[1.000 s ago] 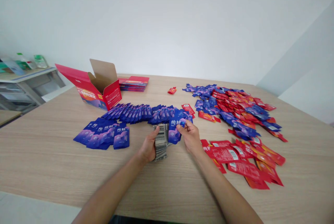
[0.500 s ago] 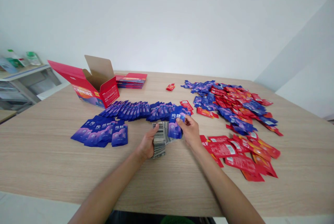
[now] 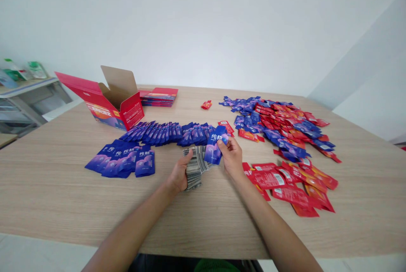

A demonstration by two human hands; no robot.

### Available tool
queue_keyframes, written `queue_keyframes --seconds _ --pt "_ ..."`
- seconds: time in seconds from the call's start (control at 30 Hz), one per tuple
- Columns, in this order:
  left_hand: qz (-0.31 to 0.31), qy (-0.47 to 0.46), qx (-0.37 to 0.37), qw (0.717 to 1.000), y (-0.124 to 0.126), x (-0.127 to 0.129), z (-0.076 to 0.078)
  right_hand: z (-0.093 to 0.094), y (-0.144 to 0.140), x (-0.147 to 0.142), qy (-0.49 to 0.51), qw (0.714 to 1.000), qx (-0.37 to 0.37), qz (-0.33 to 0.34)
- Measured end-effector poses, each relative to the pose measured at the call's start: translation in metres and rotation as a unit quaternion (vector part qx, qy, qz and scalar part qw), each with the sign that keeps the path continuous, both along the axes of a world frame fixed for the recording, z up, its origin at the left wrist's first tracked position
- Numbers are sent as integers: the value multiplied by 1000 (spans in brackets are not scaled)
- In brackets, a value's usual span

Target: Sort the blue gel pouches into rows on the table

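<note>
The left hand (image 3: pixel 179 174) is curled around a grey-striped bundle (image 3: pixel 193 175), thumb lying over its upper edge and the layered edges facing up. Just to its right, the right hand (image 3: pixel 233 155) pinches a blue sachet (image 3: pixel 212 150) between thumb and fingers, its printed front turned toward the wearer. The sachet's lower edge sits close against the bundle's right-hand part, though whether the two touch cannot be told. Directly beyond both hands runs a row of overlapping blue sachets (image 3: pixel 163 133), its right end partly hidden behind the held one. To the left of the left hand lies a fan of blue sachets (image 3: pixel 116 161), with a small blue pile (image 3: pixel 145 164) at the side nearer that hand. Farther off, ahead and left of the left hand, stand an open red box (image 3: pixel 131 113) with its flaps up and, beside it, a stack of flat red cartons (image 3: pixel 160 98). A lone red sachet (image 3: pixel 206 105) lies well ahead of the hands. Just to the right of the right hand and its forearm spread loose red sachets (image 3: pixel 293 196); beyond these, ahead and right of that hand, a mixed heap (image 3: pixel 279 119) of red and blue sachets covers part of the worktop (image 3: pixel 206 225)
</note>
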State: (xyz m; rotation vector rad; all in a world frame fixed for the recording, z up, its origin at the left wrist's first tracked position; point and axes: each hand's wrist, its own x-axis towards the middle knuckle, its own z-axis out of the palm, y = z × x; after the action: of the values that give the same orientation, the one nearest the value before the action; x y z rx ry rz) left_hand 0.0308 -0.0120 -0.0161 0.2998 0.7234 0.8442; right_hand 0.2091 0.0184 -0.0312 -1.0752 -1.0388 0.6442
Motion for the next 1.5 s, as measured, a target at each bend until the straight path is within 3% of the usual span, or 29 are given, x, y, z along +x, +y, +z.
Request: queue_keyframes --seconds 0.17,0.33,0.77,0.97,1.03,1.13,1.2,1.5 --pt "-2 -10 7 1000 -2 2 4 7 -6 -1 -41 999 -1 -15" --pt "8 -25 10 1000 0 2 -2 14 -10 -4 -60 998 -5 -26" --pt "7 -9 0 1000 -2 4 1 15 -11 -5 -47 998 -31 -38" --pt "26 -33 13 999 -4 6 5 10 -24 -7 -125 984 52 -113" --pt "22 -39 9 999 -6 6 6 7 -32 -11 -195 974 84 -84" --pt "28 -68 3 997 -6 5 5 1 -42 -21 -303 945 118 38" --pt "46 -97 6 994 -4 2 5 -2 -45 -29 -328 930 145 81" --pt "128 -113 1 985 3 -6 16 -15 -54 -54 -297 946 104 74"
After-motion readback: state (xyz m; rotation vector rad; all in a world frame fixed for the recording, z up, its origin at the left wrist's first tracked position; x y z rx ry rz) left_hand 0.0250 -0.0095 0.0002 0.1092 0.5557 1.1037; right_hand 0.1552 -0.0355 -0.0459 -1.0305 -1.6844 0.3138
